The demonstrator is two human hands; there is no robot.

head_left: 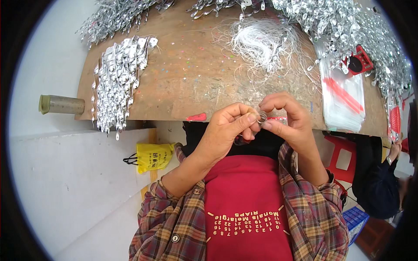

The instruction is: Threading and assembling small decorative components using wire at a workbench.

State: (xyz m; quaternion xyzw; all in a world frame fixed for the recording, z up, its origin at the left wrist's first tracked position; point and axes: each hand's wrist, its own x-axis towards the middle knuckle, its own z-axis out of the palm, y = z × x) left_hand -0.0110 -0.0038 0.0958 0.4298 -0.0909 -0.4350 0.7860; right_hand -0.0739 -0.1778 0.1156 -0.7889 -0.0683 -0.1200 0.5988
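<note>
Just off the table's front edge, my left hand (230,124) pinches a small looped coil of thin pale cord (262,117) between thumb and forefinger. My right hand (291,116) curves around the coil's other side. Its thumb tip touches the loops, while the forefinger arches above, apart from the thumb. Behind my hands, a tangled heap of thin white cord (263,45) lies on the brown wooden table (183,87), strands trailing forward. Strings of shiny silver twisted pieces (117,78) lie in a flat bundle at the table's left, some hanging over the front edge.
More silver strands (344,21) pile along the back and right. Clear plastic sleeves (344,117) and a red-and-black device (360,61) sit at right. A metal tube (63,105) juts out left. A yellow bag (154,156) hangs below; another person (379,187) is beside a red stool (339,158).
</note>
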